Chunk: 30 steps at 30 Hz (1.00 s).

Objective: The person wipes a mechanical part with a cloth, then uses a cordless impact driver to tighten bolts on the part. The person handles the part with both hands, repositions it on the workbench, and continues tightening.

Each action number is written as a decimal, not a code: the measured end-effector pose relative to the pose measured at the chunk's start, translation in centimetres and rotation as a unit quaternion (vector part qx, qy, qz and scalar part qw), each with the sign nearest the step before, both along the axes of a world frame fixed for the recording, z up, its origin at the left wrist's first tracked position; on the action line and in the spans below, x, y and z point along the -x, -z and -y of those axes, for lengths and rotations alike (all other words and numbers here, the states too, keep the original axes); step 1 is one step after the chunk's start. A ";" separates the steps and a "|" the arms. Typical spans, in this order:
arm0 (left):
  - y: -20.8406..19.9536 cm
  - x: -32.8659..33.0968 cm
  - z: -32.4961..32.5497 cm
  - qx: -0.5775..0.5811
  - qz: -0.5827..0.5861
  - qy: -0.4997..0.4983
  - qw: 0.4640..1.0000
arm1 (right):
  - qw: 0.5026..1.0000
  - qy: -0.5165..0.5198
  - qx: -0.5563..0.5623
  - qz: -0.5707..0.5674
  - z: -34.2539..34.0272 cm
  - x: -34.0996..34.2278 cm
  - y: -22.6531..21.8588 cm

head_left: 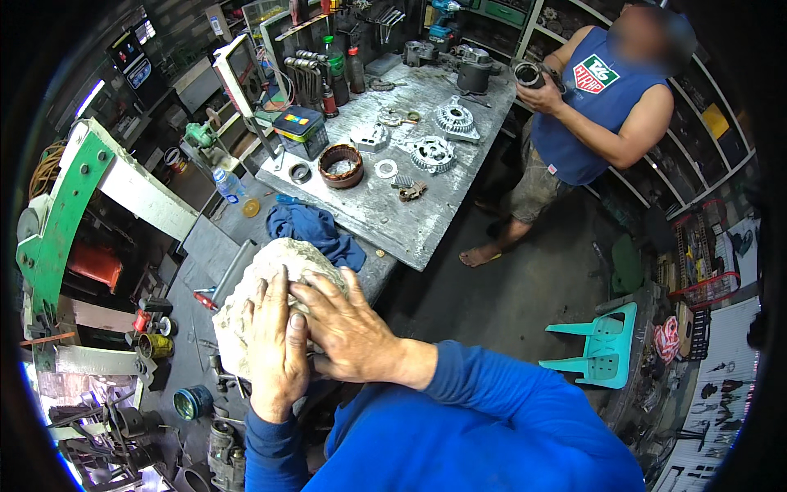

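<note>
Under my two hands is a cream-white, lumpy, crumpled bundle; whether it is cloth or something stiffer I cannot tell. My left hand lies on its near side, fingers straight and close together, pointing away from me. Across its right side rests my right hand, the fingers spread and reaching over toward the left hand. Neither hand wraps round the bundle. Just beyond it a dark blue cloth lies crumpled on the bench. A red-handled tool is at the bundle's left.
On the grey metal table ahead lie a copper-wound stator ring, slotted alternator housings and a battery. Another person stands at the far right holding a round metal part. A turquoise stool lies tipped at right.
</note>
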<state>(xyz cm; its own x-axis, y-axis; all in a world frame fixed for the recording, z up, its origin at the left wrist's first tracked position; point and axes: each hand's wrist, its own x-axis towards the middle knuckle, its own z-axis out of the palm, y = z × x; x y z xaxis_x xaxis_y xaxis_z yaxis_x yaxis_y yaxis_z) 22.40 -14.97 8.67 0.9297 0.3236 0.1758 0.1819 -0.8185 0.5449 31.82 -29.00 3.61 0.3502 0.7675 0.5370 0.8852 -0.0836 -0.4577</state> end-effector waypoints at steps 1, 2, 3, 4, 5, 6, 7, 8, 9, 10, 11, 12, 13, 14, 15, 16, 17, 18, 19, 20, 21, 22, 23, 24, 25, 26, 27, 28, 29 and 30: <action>0.0 0.0 0.0 -0.010 -0.001 -0.003 1.000 | 0.998 -0.013 0.062 0.013 1.1 -0.5 0.3; 0.1 -0.1 0.1 -0.006 -0.021 0.002 1.000 | 0.997 -0.004 0.076 0.015 2.6 -0.9 0.5; 0.1 -0.3 0.2 -0.033 -0.021 -0.007 0.999 | 0.995 0.006 0.101 0.010 4.4 -1.3 0.8; 0.1 -0.4 0.4 -0.054 -0.027 -0.010 0.998 | 0.992 0.016 0.126 0.004 6.3 -1.6 1.1; 0.1 -0.5 0.6 -0.072 -0.027 -0.017 0.997 | 0.991 0.013 0.130 -0.017 8.1 -2.1 1.6; 0.2 -0.6 0.7 -0.079 -0.026 -0.016 0.996 | 0.990 0.010 0.134 -0.038 10.0 -2.7 2.3; 0.3 -0.7 0.9 -0.082 -0.020 -0.018 0.996 | 0.985 0.015 0.161 -0.060 12.1 -3.2 3.2; 0.3 -0.7 1.0 -0.093 0.003 -0.017 0.995 | 0.981 0.038 0.173 -0.078 13.7 -3.5 4.6; 0.5 -0.8 1.1 -0.100 0.019 -0.026 0.994 | 0.975 0.074 0.183 -0.103 15.3 -3.9 6.3; 0.6 -0.8 1.1 -0.084 0.020 -0.029 0.996 | 0.972 0.106 0.161 -0.135 17.0 -4.4 8.4; 0.7 -0.8 1.0 -0.080 0.032 -0.022 0.996 | 0.965 0.133 0.141 -0.176 18.6 -5.0 10.9; 0.8 -0.9 1.1 -0.079 0.034 -0.021 0.996 | 0.935 0.205 0.183 -0.224 20.5 -4.8 13.5; 0.9 -0.9 1.2 -0.103 0.072 0.000 0.992 | 0.888 0.248 0.252 -0.293 22.4 -5.0 16.3; 1.1 -0.9 1.3 -0.079 0.090 -0.002 0.993 | 0.844 0.286 0.325 -0.315 24.5 -4.7 19.2; 1.3 -0.9 1.5 -0.060 0.103 -0.006 0.993 | 0.813 0.287 0.383 -0.332 26.8 -4.4 22.0; 1.5 -0.7 1.7 -0.046 0.117 -0.009 0.992 | 0.794 0.274 0.429 -0.333 29.0 -3.8 24.8; 1.7 -0.7 1.9 -0.060 0.153 -0.013 0.986 | 0.746 0.249 0.478 -0.391 31.3 -3.4 27.4; 1.8 -0.4 2.2 -0.058 0.161 -0.034 0.985 | 0.732 0.257 0.479 -0.412 33.2 -2.2 29.7; 1.9 -0.2 2.3 -0.022 0.165 -0.067 0.984 | 0.709 0.243 0.468 -0.468 35.5 -1.4 31.7; 1.9 0.3 2.5 0.013 0.179 -0.109 0.978 | 0.686 0.264 0.457 -0.501 37.7 -0.2 33.3; 1.5 0.4 1.9 0.075 0.214 -0.136 0.964 | 0.645 0.294 0.447 -0.546 39.6 0.8 34.8; 1.1 0.8 1.6 0.137 0.256 -0.151 0.945 | 0.605 0.318 0.431 -0.589 41.6 1.6 36.0; 0.2 1.8 1.2 0.136 0.284 -0.165 0.935 | 0.542 0.345 0.436 -0.631 43.6 2.3 37.1; -0.6 2.0 0.4 0.127 0.335 -0.167 0.919 | 0.636 0.365 0.407 -0.545 44.7 3.4 38.0; -2.1 2.3 -0.9 0.099 0.348 -0.144 0.921 | 0.726 0.409 0.348 -0.429 45.8 4.4 38.8; -4.1 3.5 -2.1 0.064 0.349 -0.119 0.927 | 0.585 0.451 0.321 -0.593 47.0 4.3 39.9; -6.1 4.8 -3.2 -0.096 0.330 -0.155 0.926 | 0.537 0.440 0.323 -0.644 48.1 4.1 40.9; -7.7 6.0 -3.9 -0.179 0.345 -0.188 0.902 | 0.471 0.439 0.334 -0.689 49.0 3.7 41.9; -9.3 7.2 -4.5 -0.174 0.362 -0.245 0.882 | 0.510 0.440 0.341 -0.656 49.2 3.6 43.0; -10.4 7.9 -5.2 -0.145 0.422 -0.299 0.843 | 0.549 0.450 0.340 -0.617 49.2 2.9 44.1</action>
